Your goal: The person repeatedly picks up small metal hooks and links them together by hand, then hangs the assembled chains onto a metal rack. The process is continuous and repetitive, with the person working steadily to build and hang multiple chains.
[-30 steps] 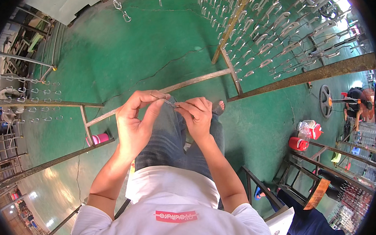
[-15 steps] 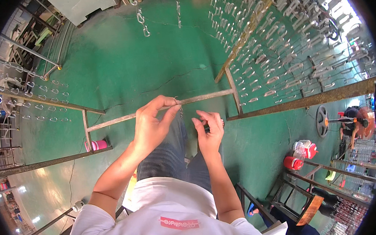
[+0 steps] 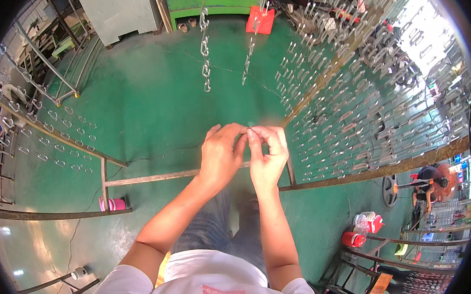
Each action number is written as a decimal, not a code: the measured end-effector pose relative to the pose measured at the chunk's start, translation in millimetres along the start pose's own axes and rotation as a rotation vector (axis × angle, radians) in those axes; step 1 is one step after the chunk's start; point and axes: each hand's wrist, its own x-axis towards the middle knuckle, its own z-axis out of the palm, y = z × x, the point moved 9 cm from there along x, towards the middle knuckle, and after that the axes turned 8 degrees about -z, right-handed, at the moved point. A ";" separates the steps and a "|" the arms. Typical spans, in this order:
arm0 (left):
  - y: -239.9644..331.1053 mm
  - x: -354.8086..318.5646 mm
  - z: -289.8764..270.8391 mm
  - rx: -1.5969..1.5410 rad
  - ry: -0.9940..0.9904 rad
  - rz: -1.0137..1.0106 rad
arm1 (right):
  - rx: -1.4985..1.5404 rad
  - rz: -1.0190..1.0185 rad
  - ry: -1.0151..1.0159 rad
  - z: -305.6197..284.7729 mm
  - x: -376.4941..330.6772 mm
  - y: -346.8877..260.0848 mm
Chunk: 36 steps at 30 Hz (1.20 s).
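My left hand [image 3: 221,154] and my right hand [image 3: 269,154] are raised before me with their fingertips meeting. Each hand pinches thumb against fingers. A tiny dark bit shows where the tips touch; the rest of it is hidden, so I cannot make out its kind. Beyond my hands hang two strings of linked metal pieces, a left one [image 3: 205,52] and a right one [image 3: 250,54], both apart from my fingers.
A rack rail [image 3: 380,171] runs along the right, near many hanging strings of metal links [image 3: 345,97]. Another rail [image 3: 45,129] with metal clips stands left; a crossbar [image 3: 151,179] passes below my hands. A pink container [image 3: 113,204] sits on the floor. Farther right, another person [image 3: 430,181] bends over.
My right hand, earlier apart with loosely curled fingers, has moved up to meet my left fingertips. The thin metal piece seen in my left pinch is now mostly hidden. The view has tilted upward.
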 end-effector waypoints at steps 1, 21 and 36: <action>1.8 7.3 0.9 -0.009 -0.002 0.003 | -0.019 -0.033 0.003 1.1 7.7 -1.4; 62.4 189.4 -30.4 -0.174 0.178 0.067 | 0.074 -0.058 0.090 -6.1 142.7 -16.8; 54.4 197.8 -17.6 -0.302 0.032 -0.028 | 0.156 -0.067 0.044 3.9 164.1 -11.3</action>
